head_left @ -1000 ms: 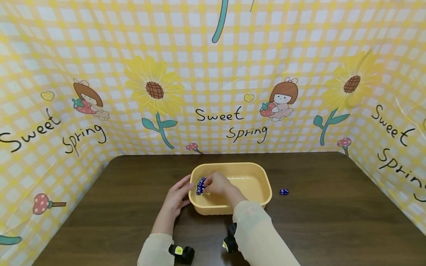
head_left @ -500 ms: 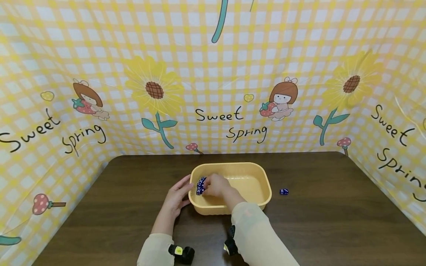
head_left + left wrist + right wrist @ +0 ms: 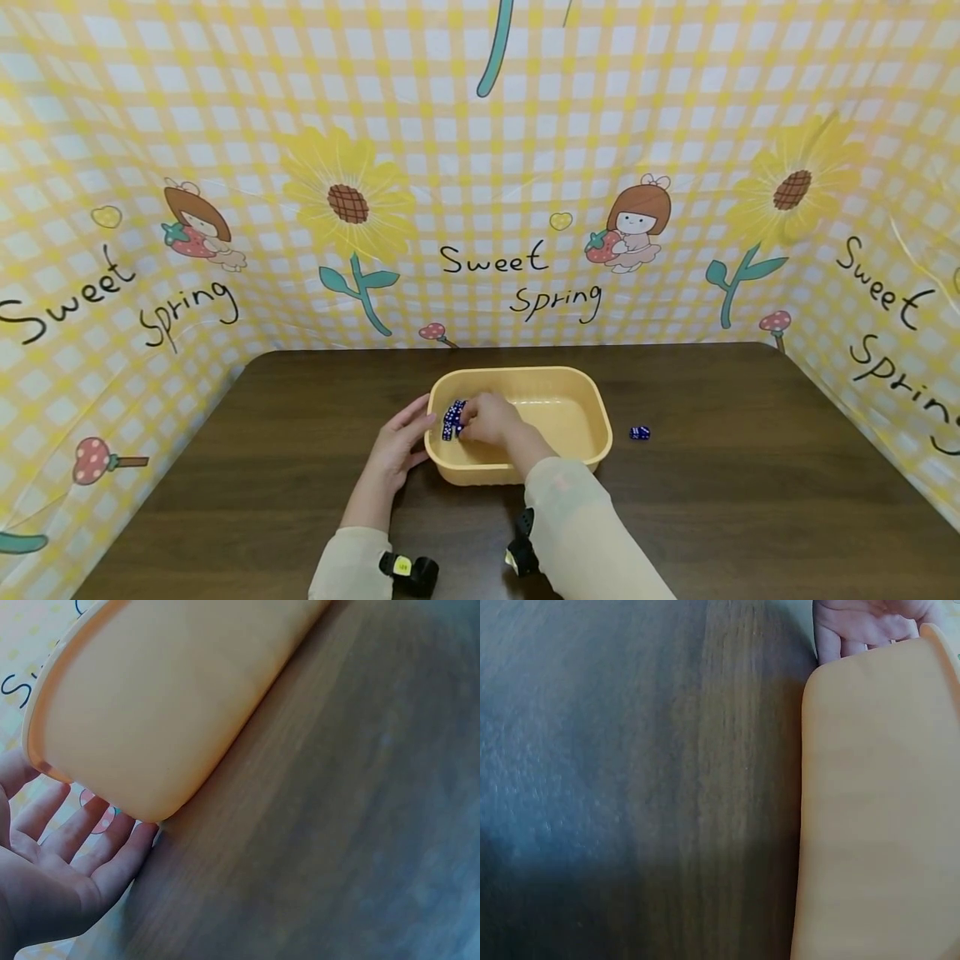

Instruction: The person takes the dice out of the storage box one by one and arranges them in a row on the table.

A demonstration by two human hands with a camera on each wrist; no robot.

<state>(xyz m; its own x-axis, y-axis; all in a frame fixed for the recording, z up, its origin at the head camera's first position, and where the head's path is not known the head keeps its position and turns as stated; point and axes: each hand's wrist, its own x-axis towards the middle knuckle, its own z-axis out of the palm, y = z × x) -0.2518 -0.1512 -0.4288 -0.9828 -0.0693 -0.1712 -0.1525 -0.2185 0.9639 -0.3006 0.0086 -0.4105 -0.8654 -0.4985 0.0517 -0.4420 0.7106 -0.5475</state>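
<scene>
A pale yellow plastic basin (image 3: 551, 472) sits on the dark wooden table. My left hand (image 3: 395, 442) steadies its left end; in the left wrist view the fairly straight fingers of that hand (image 3: 71, 862) touch the outer wall near the rim. Inside the basin, my right hand (image 3: 491, 418) reaches to the left end and pinches a blue die, mostly hidden by the fingers. Several blue dice with white dots (image 3: 452, 417) stand in a tight group just left of those fingertips. The right wrist view shows the basin's side wall (image 3: 877, 810) but not the right hand.
Right of the basin, a couple of blue dice (image 3: 640, 432) lie together on the table (image 3: 750, 500). Behind and at both sides hangs a yellow checked cloth (image 3: 480, 167) printed with flowers. Black wrist cameras (image 3: 411, 573) are strapped over both sleeves.
My right hand shifts only slightly at the dice group, its fingertips moving a little. The left hand, the basin and the dice on the table stay in place.
</scene>
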